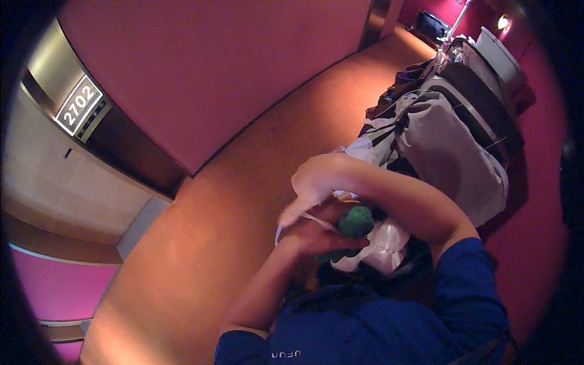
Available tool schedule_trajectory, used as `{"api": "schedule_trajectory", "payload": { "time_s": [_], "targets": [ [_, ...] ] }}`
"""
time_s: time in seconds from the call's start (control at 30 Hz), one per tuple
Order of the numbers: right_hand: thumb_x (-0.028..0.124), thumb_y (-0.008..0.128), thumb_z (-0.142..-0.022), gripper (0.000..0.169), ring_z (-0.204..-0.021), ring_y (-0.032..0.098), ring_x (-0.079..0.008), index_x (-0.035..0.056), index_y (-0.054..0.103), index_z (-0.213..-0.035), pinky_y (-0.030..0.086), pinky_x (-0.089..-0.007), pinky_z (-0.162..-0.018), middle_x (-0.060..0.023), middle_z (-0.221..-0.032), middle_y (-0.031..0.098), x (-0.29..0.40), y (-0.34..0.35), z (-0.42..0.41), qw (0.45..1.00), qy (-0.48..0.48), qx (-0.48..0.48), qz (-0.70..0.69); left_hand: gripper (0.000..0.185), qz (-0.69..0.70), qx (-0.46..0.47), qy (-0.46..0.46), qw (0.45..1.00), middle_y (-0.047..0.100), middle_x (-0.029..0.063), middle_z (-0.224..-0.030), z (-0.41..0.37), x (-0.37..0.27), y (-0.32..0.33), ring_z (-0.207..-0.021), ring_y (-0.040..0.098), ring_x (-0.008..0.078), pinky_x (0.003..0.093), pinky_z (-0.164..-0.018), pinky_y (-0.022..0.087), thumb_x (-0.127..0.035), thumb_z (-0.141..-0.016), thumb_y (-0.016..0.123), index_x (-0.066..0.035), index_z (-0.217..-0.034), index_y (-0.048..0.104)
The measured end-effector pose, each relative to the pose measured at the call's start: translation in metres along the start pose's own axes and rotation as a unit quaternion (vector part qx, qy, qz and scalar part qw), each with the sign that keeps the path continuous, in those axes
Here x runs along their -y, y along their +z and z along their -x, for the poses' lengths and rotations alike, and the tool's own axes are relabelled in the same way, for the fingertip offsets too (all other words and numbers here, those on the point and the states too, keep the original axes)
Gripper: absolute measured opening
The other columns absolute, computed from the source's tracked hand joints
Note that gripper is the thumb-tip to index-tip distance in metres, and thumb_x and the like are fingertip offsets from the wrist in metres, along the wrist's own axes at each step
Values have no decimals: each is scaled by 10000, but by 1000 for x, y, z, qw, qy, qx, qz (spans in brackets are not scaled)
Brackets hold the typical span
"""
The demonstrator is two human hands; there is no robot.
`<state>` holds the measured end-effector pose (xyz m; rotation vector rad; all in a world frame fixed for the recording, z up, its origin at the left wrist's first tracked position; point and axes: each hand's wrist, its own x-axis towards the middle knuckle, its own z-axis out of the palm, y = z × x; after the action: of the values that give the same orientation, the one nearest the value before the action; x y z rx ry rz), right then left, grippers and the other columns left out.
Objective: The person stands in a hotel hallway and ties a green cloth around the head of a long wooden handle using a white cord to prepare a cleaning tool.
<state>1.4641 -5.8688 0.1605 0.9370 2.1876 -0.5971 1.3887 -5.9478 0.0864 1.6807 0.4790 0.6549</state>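
Note:
Before my body, my left hand [324,237] is closed around a green, rough-surfaced object [356,221] with a rounded end; more green shows below the hand. My right hand [315,180] reaches across above it, its fingertips pinching a thin white cord [319,221] that loops by my left wrist. Both hands are somewhat blurred. Just right of my left hand lies crumpled whitish plastic or cloth [388,246]. Small white and orange items show partly between the hands, too hidden to name.
A loaded cart with a large grey fabric bag [451,150], dark bags and a grey bin [499,57] stands along the right. Orange-brown floor [182,273] runs on the left, beside a maroon wall [219,68] and a pale door [68,182] with a numbered sign.

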Motion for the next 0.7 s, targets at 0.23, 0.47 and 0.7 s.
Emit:
{"api": "schedule_trajectory", "payload": {
  "time_s": [0.23,0.47,0.7],
  "targets": [
    [371,556,-872,359,-660,582,-152,16,607,-881,493,-322,-647,-72,-709,611,-23,6,-1,862,-179,-45,-473,570,-13,-61,25,998,576,105,-1094,-3,4,1,-1045,527,245,367,-939,398,-259,-632,812,-48,-1100,564],
    [171,513,-904,101,-474,316,-51,75,488,-921,294,-226,-461,64,-566,367,-47,29,-12,531,-239,14,-813,439,141,16,-101,985,566,71,-1041,6,10,-2,-1023,510,251,394,-913,401,-248,-596,820,-76,-913,570],
    [234,552,-894,197,-535,435,-87,40,532,-928,399,-248,-517,20,-640,460,2,83,51,536,-169,-53,-825,320,-188,21,84,978,572,50,-849,73,-7,-9,-943,502,268,428,-844,342,-306,-646,752,-105,-833,588]
  ]
}}
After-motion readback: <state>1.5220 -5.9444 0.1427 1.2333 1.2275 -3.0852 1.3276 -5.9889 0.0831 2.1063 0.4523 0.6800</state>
